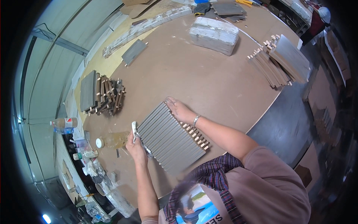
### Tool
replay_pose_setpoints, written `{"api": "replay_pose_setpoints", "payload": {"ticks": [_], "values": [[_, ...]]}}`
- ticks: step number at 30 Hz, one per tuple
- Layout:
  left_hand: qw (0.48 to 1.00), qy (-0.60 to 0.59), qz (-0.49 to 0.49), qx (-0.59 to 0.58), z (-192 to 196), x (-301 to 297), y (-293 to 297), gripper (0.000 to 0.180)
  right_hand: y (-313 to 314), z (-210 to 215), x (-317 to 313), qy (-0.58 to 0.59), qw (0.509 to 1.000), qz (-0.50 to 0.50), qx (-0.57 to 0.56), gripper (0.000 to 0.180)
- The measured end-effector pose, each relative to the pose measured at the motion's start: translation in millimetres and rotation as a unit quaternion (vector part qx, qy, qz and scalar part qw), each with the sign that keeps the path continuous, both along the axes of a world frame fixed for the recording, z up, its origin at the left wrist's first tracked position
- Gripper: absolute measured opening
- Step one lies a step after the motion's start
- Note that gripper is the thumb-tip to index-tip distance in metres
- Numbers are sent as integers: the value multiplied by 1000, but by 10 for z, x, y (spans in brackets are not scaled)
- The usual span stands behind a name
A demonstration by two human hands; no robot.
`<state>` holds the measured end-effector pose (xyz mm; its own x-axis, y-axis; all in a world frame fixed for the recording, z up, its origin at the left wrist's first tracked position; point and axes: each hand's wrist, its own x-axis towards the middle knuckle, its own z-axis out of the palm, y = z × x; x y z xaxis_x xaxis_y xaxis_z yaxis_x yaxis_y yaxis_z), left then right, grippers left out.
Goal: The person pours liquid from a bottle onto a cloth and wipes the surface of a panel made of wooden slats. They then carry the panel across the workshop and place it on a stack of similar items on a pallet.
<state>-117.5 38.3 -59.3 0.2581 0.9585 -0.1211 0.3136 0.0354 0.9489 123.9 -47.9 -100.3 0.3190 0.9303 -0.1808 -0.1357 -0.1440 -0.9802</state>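
Observation:
A fanned stack of grey boards [169, 136] stands in front of me near the table's front edge, with pale wooden dowels [195, 136] sticking out along its right side. My left hand [137, 147] is closed on a crumpled white rag [134, 128] and rests against the stack's left edge. Its fingertips are partly hidden. At the stack's far right corner, my right hand [179, 110] grips the end boards, the fingers bent over the edge. A clear bottle of yellowish liquid [113, 140] with a white cap lies just left of my left hand.
More dowelled boards are stacked on the left [89, 93] and at the far right [289, 58]. One single board [134, 51] lies at the far left. A wrapped block [214, 35] sits at the back of the brown tabletop [167, 71]. Another person [317, 22] is at the far right.

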Motion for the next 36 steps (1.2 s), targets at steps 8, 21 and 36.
{"api": "replay_pose_setpoints", "payload": {"ticks": [8,21,36], "values": [[991,-32,-9,-133,177,-34,110,43,123,-367,-129,-164,971,-131,112,37],[778,275,-310,473,585,834,-259,42,-29,-42,2,-55,998,-5,18,47],[871,215,-205,391,258,-375,-61,45,-94,38,94,7,998,46,52,53]]}}
